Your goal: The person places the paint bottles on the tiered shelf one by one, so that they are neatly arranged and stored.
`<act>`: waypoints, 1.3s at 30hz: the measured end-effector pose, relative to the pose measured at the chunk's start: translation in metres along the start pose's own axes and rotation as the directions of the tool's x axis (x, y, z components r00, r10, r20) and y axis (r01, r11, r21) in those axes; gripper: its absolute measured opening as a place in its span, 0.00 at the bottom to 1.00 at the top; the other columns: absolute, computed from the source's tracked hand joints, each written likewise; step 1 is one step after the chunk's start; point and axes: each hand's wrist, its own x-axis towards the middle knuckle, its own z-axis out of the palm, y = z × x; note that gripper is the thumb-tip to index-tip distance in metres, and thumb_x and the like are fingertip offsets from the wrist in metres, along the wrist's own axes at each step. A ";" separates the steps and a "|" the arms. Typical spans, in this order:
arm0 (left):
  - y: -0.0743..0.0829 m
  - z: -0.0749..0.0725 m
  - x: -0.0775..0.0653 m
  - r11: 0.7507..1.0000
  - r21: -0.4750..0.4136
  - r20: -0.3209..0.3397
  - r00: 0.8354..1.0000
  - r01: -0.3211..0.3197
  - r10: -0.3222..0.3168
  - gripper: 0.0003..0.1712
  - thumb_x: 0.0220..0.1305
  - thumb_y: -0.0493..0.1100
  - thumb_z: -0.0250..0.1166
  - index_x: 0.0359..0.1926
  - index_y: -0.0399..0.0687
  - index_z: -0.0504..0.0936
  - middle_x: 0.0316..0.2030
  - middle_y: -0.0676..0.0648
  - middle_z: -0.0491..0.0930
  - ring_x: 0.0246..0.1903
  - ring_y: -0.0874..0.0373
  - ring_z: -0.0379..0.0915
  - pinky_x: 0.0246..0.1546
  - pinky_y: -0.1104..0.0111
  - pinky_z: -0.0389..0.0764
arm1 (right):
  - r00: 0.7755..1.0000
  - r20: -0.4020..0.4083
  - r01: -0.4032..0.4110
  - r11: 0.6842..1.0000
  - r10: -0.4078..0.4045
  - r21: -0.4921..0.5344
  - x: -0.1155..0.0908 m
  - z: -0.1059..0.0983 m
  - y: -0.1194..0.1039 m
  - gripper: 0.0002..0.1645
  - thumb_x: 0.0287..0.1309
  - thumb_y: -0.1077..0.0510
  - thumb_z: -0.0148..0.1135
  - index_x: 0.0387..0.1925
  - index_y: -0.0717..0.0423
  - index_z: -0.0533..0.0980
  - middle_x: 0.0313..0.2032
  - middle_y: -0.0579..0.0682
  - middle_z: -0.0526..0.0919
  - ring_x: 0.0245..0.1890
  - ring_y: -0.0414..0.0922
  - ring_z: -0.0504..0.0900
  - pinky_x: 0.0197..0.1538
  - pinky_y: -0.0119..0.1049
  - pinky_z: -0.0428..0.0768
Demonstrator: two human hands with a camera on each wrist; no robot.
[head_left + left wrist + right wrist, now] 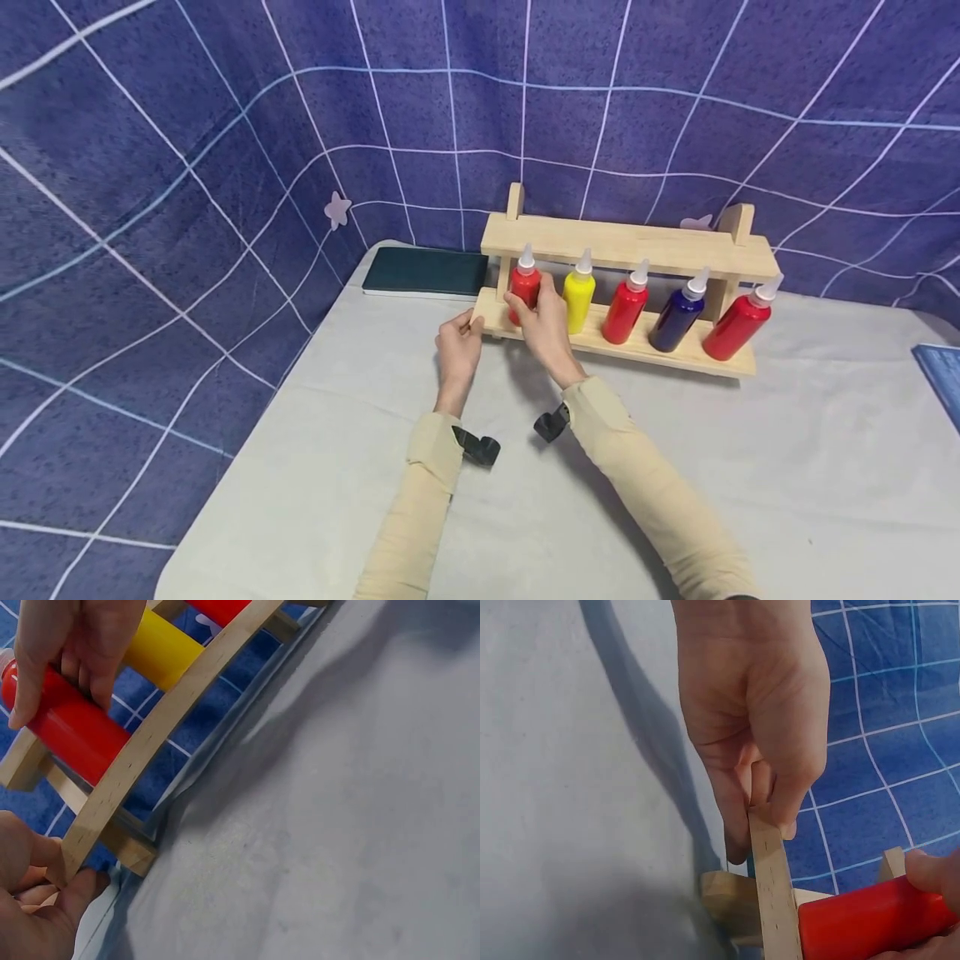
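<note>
A two-tier wooden rack [630, 243] stands at the back of the table with a row of squeeze bottles on its lower shelf. My left hand [459, 346] pinches the left end of that shelf between thumb and fingers, as the left wrist view shows up close. The right hand [546, 325] grips the leftmost red bottle [75, 724] round its upper body; its base meets the shelf board. To the right stand a yellow bottle [578, 302], a red bottle [625, 310], a dark blue bottle [677, 321] and another red bottle [737, 327], all with white pointed caps.
A dark green flat book-like item [426, 271] lies behind the rack's left end. At the table's right edge is a blue flat item [941, 379]. A blue gridded curtain [420, 117] hangs behind and left of the pale table cover [322, 467].
</note>
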 end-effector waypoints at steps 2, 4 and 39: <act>0.000 0.000 0.000 1.000 -0.014 -0.004 1.000 -0.005 0.005 0.18 0.67 0.39 0.64 0.56 0.35 0.81 0.50 0.37 0.82 0.48 0.51 0.82 0.47 0.66 0.84 | 1.000 0.004 -0.005 1.000 0.005 0.000 0.000 0.001 0.001 0.30 0.61 0.59 0.66 0.59 0.68 0.66 0.52 0.64 0.79 0.50 0.55 0.79 0.57 0.46 0.80; 0.000 0.000 0.000 1.000 -0.021 -0.006 1.000 -0.010 0.010 0.18 0.67 0.38 0.63 0.56 0.35 0.80 0.50 0.37 0.82 0.48 0.51 0.82 0.47 0.66 0.83 | 1.000 0.005 -0.007 1.000 0.007 -0.002 0.001 0.002 0.001 0.30 0.61 0.59 0.66 0.60 0.68 0.66 0.53 0.64 0.79 0.51 0.55 0.79 0.58 0.46 0.79; -0.008 -0.010 0.022 1.000 -0.015 0.008 1.000 -0.011 0.012 0.18 0.68 0.38 0.61 0.56 0.34 0.80 0.51 0.35 0.81 0.51 0.49 0.81 0.51 0.62 0.82 | 0.921 -0.056 0.389 0.911 -0.385 0.138 -0.023 -0.072 -0.087 0.48 0.59 0.62 0.68 0.74 0.63 0.52 0.71 0.55 0.62 0.72 0.40 0.59 0.73 0.33 0.58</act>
